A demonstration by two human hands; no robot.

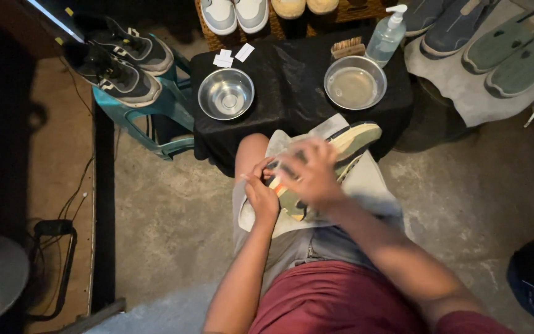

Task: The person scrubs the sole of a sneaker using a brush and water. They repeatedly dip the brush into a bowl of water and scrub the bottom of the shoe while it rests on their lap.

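Both hands w/ closed grip on olive-and-tan suede sneaker (347, 143) lying on pale grey cloth (366, 182) over lap: left hand (261, 196) at heel, right hand (309, 173) across top. Black-draped worktop (292, 80) just beyond.

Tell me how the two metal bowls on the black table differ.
The left bowl looks empty and shiny, its bare bottom reflecting light; the right bowl holds cloudy liquid. The left bowl has small white cards behind it; the right bowl has a brush and a pump bottle behind it. Both are round, steel, and similar in size.
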